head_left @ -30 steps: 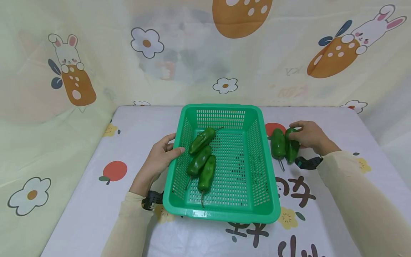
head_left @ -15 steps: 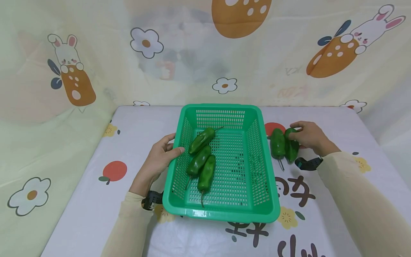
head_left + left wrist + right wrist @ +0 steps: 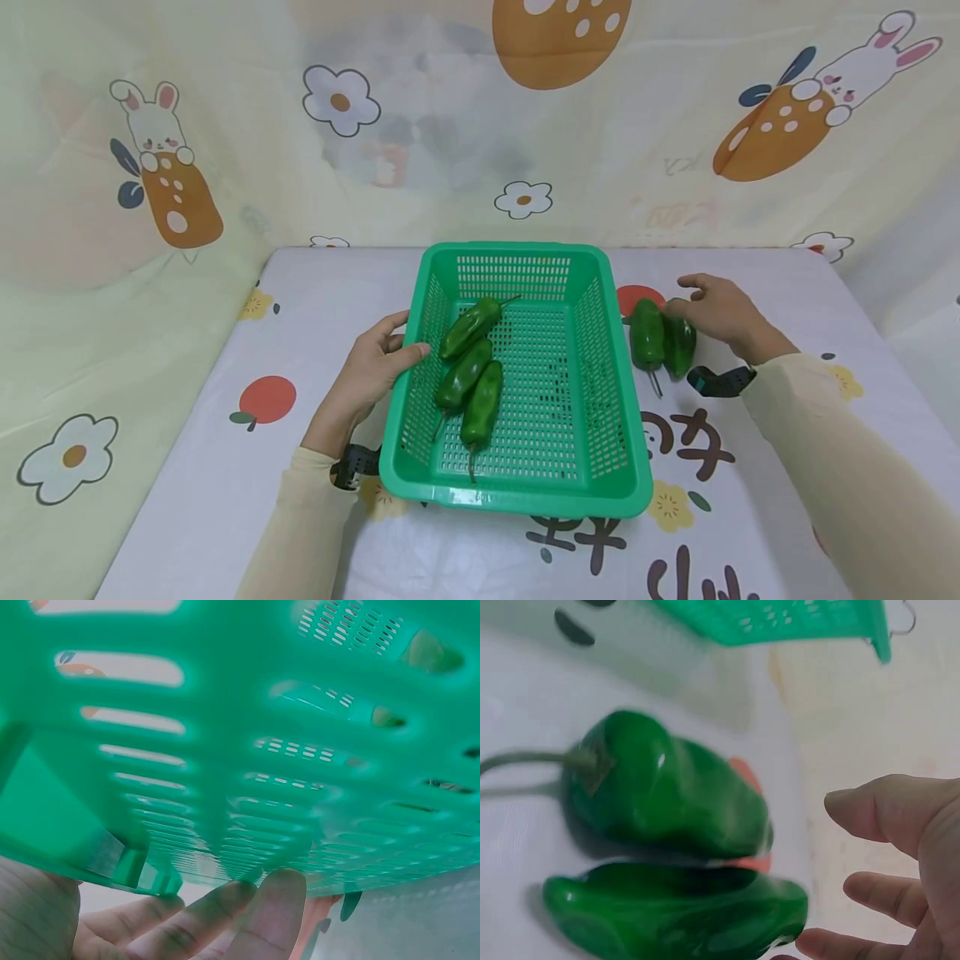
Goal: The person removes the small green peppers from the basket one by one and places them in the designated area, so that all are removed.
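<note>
My left hand (image 3: 367, 371) grips the left side of a green plastic basket (image 3: 517, 502), thumb over the rim. The fingers (image 3: 191, 926) lie along the slotted outer wall in the left wrist view. Three green peppers lie in the basket's left half: an upper one (image 3: 471, 327), a middle one (image 3: 463, 377) and a lower one (image 3: 482, 407). Right of the basket, two more lie side by side, a stemmed pepper (image 3: 647, 335) and a right-hand pepper (image 3: 679, 343). My right hand (image 3: 723, 315) hovers at their far end, thumb and fingers spread, holding nothing; one fingertip is close to the right-hand pepper.
A white printed cloth (image 3: 180, 467) covers the table, with fruit, flowers and dark lettering. Behind and to the left hangs a pale curtain (image 3: 420, 125) with rabbit and flower prints. The basket's right wall stands close to the stemmed pepper.
My right hand has loosened from the right-hand pepper, its fingers spreading and rising slightly. That pepper stays on the cloth. The left hand and basket have not visibly moved.
</note>
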The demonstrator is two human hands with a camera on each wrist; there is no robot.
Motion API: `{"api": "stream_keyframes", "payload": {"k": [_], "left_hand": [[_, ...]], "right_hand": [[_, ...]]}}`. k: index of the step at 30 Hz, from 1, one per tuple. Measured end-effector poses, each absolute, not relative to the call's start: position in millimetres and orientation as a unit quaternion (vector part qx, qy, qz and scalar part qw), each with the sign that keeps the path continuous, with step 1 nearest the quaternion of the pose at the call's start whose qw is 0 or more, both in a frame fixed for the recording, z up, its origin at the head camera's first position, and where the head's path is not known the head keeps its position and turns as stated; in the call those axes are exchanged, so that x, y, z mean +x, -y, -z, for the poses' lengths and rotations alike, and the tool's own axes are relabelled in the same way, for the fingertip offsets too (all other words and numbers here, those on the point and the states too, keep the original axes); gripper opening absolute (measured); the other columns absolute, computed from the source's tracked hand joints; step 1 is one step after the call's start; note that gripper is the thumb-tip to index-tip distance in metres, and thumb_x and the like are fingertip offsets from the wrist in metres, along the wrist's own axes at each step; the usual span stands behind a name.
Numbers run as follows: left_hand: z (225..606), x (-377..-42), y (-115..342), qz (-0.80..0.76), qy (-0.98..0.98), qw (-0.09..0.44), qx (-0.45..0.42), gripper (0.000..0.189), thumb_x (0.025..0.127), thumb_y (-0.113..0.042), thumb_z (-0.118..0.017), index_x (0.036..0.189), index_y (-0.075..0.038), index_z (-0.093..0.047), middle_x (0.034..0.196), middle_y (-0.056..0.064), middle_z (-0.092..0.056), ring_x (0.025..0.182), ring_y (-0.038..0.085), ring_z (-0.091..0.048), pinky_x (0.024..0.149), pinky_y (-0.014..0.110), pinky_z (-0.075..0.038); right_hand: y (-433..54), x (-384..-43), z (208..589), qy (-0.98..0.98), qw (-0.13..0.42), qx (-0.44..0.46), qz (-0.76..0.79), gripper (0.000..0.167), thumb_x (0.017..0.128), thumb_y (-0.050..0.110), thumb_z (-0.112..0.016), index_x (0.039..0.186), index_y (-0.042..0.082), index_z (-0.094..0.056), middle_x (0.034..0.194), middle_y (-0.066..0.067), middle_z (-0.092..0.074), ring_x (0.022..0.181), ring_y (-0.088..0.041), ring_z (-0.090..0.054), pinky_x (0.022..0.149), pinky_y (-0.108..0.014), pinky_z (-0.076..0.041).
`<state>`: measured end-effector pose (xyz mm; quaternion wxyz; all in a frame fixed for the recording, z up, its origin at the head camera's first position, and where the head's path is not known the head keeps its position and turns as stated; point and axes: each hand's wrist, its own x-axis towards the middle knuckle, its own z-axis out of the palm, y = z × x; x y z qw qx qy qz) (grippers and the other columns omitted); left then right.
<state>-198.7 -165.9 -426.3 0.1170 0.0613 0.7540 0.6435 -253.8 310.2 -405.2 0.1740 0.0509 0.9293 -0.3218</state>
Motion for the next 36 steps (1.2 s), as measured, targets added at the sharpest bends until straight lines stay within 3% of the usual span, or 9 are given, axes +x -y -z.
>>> {"api": "stream_keyframes", "payload": {"k": [18,28,36], "left_hand": [[425.1,-198.2,165.8,-0.638,-0.758,0.119,0.056,0.063,0.102,-0.012,-0.065,0.159,-0.010,-0.040,0.133,0.029,-0.064,0.095,0.038,-0.076,0.073,0.044,-0.066],[424.9,-198.3,165.3,-0.634,-0.762,0.117,0.054,0.062,0.102,-0.014,-0.066,0.159,-0.011,-0.041,0.131,0.028,-0.065,0.095,0.038,-0.076,0.073,0.044,-0.066],[424.0,-198.4,165.1,-0.634,-0.763,0.114,0.057,0.062,0.102,-0.013,-0.065,0.159,-0.010,-0.041,0.130,0.028,-0.065,0.093,0.037,-0.077,0.072,0.044,-0.066]], "right_hand": [[-264.2,-240.4,354.9,-0.928,0.123,0.011,0.352,0.085,0.103,0.047,-0.059,0.166,0.004,-0.022,0.163,-0.034,-0.025,0.146,-0.055,-0.029,0.111,-0.076,-0.037],[-214.5,-227.2,329.2,-0.930,0.073,-0.011,0.361,0.074,0.102,0.037,-0.064,0.162,0.005,-0.034,0.162,-0.027,-0.034,0.144,-0.052,-0.035,0.108,-0.073,-0.043],[-176.1,-215.2,322.9,-0.918,0.077,-0.041,0.387,0.066,0.102,0.034,-0.067,0.158,0.012,-0.042,0.160,-0.021,-0.041,0.145,-0.043,-0.040,0.105,-0.064,-0.049]]}}
